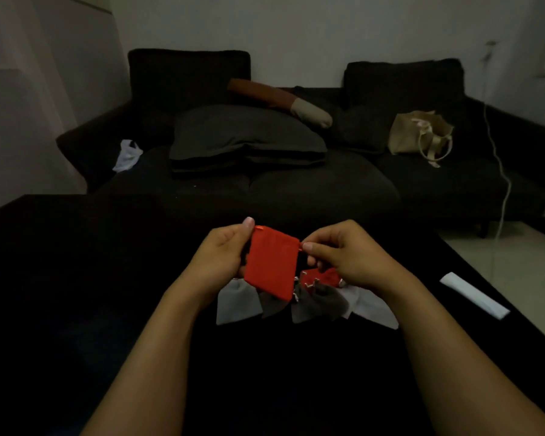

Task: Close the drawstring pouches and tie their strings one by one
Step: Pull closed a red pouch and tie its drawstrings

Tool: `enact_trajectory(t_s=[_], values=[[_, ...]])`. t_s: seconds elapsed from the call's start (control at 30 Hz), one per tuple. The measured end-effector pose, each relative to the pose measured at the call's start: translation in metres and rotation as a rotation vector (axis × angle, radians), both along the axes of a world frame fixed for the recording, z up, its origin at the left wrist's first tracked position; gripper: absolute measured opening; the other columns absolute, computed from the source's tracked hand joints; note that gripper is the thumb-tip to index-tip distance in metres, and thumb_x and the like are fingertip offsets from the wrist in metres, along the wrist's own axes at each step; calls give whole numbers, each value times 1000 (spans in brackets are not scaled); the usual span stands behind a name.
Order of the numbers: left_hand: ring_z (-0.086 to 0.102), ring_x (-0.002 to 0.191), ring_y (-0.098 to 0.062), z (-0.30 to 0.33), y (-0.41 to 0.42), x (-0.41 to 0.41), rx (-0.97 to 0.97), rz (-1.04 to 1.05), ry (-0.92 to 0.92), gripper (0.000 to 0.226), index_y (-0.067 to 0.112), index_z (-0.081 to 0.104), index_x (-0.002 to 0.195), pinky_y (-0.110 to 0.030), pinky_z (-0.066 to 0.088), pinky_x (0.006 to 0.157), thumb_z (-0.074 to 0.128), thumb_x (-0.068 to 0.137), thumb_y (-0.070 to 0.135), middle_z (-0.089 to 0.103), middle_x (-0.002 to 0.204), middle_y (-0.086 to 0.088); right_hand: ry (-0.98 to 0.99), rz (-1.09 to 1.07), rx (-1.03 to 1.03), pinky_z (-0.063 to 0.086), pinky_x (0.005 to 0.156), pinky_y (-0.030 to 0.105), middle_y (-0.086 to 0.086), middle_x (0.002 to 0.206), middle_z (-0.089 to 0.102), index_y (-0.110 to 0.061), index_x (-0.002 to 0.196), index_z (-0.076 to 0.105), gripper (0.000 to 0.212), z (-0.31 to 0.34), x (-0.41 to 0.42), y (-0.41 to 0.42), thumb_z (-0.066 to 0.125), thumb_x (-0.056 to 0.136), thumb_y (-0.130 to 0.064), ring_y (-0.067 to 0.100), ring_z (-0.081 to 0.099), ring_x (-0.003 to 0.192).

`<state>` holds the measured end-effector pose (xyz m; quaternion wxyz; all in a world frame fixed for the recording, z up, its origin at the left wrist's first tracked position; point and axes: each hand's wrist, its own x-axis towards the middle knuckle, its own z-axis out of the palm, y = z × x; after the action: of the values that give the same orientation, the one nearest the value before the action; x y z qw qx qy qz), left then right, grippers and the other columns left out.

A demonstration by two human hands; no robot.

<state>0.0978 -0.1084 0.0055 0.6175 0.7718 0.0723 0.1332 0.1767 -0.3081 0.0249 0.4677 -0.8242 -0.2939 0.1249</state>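
An orange-red drawstring pouch point(270, 262) is held up flat above the dark table point(107, 309). My left hand point(224, 253) pinches its top left corner at the string end. My right hand point(343, 256) pinches the string at the top right corner. Beneath the hands, several other pouches lie in a loose row on the table: a light grey pouch point(238, 302), dark grey pouches point(321, 302), a second red pouch point(323, 276) and a white pouch point(370, 305). Small knotted string ends show among them. My hands partly hide the second red pouch.
A white folded strip point(474, 294) lies near the table's right edge. Behind the table stands a dark sofa point(296, 184) with cushions point(246, 136), a beige tote bag point(419, 136) and a white plastic bag point(127, 155). A white cable point(502, 171) hangs at the right.
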Motion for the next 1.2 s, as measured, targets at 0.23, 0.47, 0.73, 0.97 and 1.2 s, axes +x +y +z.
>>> enact_trajectory(t_s=[0.23,0.47,0.73,0.97,1.2], values=[[55,54,-10,2,-12,17,-371,238,-151,44,7,59,68,-20,46,50,51,101,34,61,63,-5,188,-189,294,45,55,21,1,65,62,-5,74,67,33,4,5,-19,63,94,-30,12,54,63],[56,52,-4,5,-20,18,-1200,-4,-177,39,18,47,68,-13,37,41,45,101,38,76,93,-3,757,29,1034,36,46,17,15,109,74,-17,68,41,34,9,0,-4,45,100,-25,9,55,59],[34,42,-3,10,-29,17,-1015,101,-244,38,20,44,69,-13,29,38,44,102,38,36,50,8,686,-39,991,25,42,17,-4,53,34,-16,69,44,34,9,-1,14,45,103,-23,6,25,43],[68,87,-4,9,-33,8,-530,-29,-326,26,20,69,106,-18,52,74,63,81,20,76,101,4,637,27,926,32,47,17,0,64,52,-10,84,59,21,10,-5,16,56,95,-28,6,38,51],[72,99,-15,5,-31,8,-508,51,-296,37,7,56,130,-25,55,87,60,94,15,76,105,-6,587,72,853,33,47,13,7,94,71,-10,124,57,33,4,-12,33,57,92,-6,4,46,56]])
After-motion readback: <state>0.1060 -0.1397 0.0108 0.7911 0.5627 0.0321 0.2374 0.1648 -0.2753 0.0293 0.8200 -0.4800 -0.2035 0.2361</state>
